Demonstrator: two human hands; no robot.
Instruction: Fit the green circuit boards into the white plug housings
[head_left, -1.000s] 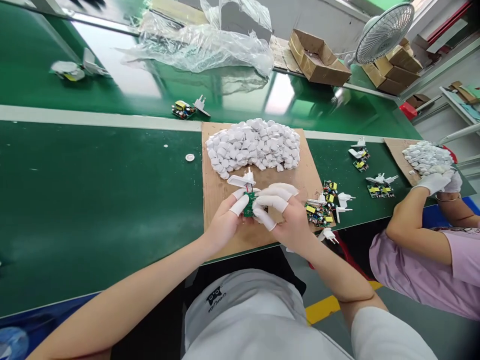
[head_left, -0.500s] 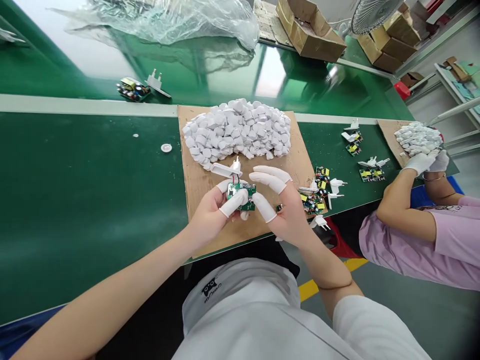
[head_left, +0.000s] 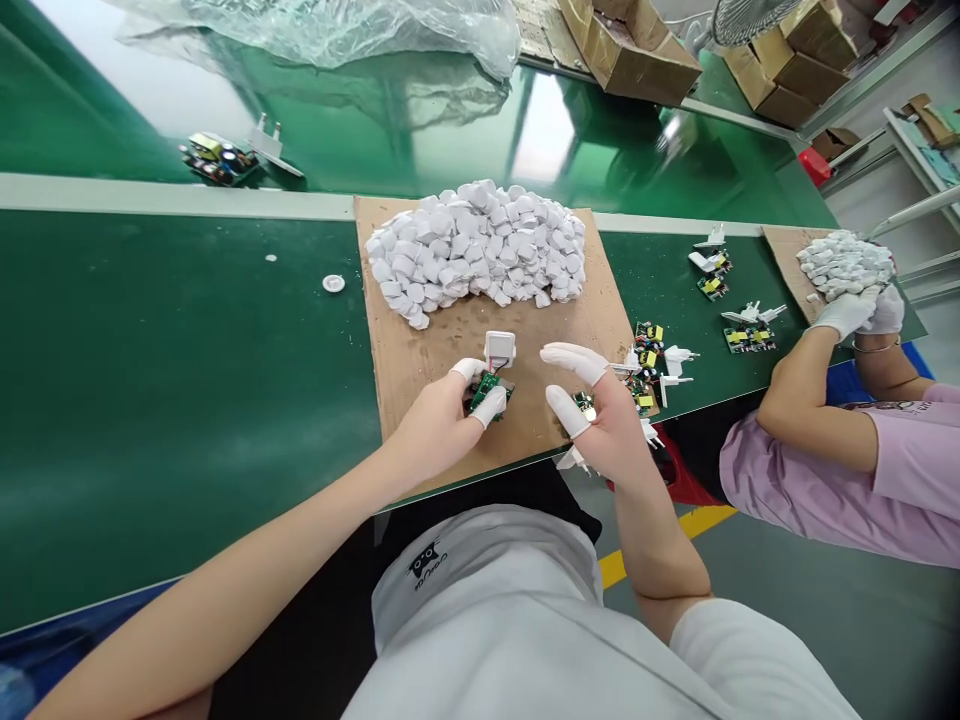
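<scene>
My left hand [head_left: 450, 410], with white finger covers, grips a green circuit board [head_left: 486, 393] above the cardboard sheet [head_left: 420, 440]. Thin wires join the board to a white plug piece [head_left: 500, 349], which sticks out beyond my fingertips. To its right, my right hand [head_left: 600, 405] is held apart from the board, thumb and fingers spread, with nothing between them. Another circuit board [head_left: 584, 405] partly shows behind that hand's thumb. A heap of small white plastic pieces [head_left: 480, 245] lies on the far half of the sheet.
More boards with plugs [head_left: 649, 370] lie right of the sheet. Another board with plug [head_left: 217, 160] sits at the far left, near a small white disc [head_left: 334, 284]. A co-worker's gloved hands [head_left: 859, 312] work at a second white heap. A plastic bag [head_left: 337, 30] and cardboard box [head_left: 630, 55] are behind.
My right hand has moved right, away from the board. The board in my left hand has turned, and its plug piece now shows a flat face. The view has shifted slightly.
</scene>
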